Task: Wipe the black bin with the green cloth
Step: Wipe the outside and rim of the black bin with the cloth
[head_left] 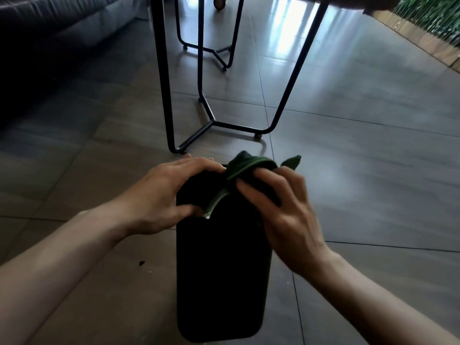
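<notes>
The black bin (220,270) lies on the tiled floor (361,170) in the lower middle of the view, its long side facing up and running away from the camera toward the black metal legs (211,118) of a piece of furniture just beyond its far end. The left hand (161,192) rests on the far left part of the bin, fingers (199,165) curled over its far edge and the thumb pressed flat on the upper surface, steadying it; it is closed on the bin rather than on the cloth. The right hand (281,210) is blurred, and its fingers are bunched around the green cloth (249,168), which is crumpled into a wad at the far right corner of the bin. One strip of the cloth trails down across the bin's top toward the left thumb, ending just beside it, and a small corner sticks out to the right past the fingers. Whether the wad presses on the bin or hangs just above it cannot be told. A dark sofa (49,28) fills the upper left, and a few small crumbs (142,263) lie on the floor left of the bin.
</notes>
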Action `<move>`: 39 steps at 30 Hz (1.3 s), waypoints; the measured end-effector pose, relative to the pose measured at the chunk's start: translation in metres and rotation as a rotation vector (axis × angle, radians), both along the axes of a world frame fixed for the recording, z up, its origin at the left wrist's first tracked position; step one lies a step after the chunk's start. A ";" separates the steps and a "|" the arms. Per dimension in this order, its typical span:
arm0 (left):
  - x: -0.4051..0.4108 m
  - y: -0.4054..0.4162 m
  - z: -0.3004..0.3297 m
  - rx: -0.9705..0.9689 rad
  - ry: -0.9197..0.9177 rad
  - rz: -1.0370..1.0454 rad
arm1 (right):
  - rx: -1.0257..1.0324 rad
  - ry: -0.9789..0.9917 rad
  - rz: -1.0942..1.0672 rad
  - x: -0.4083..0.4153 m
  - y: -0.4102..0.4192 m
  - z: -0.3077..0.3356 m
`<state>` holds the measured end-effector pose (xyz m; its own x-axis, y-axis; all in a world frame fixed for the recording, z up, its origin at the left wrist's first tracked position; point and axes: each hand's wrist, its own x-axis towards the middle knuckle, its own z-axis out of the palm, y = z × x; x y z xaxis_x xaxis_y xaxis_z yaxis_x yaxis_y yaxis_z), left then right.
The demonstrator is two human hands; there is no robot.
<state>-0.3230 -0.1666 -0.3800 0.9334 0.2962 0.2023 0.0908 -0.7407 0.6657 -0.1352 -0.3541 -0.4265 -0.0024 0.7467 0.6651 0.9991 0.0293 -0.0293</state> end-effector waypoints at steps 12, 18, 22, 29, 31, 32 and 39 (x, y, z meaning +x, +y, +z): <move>-0.001 -0.001 0.000 0.025 0.029 -0.009 | -0.140 -0.163 0.197 -0.011 -0.031 -0.021; -0.001 0.001 0.000 0.037 0.035 0.016 | -0.168 -0.211 0.187 -0.026 -0.035 -0.044; 0.001 0.000 -0.001 0.011 0.052 0.006 | -0.331 -0.398 0.349 -0.038 -0.075 -0.066; 0.003 0.002 -0.001 0.030 0.019 -0.016 | -0.106 -0.076 0.044 -0.022 -0.005 -0.008; 0.003 0.004 -0.001 0.035 0.021 -0.007 | -0.149 -0.164 0.139 -0.035 -0.016 -0.029; 0.003 0.004 -0.001 0.036 0.029 -0.002 | -0.187 -0.220 0.203 -0.042 -0.028 -0.043; 0.001 0.002 -0.001 0.018 0.050 0.001 | -0.434 -0.373 0.376 -0.051 -0.088 -0.081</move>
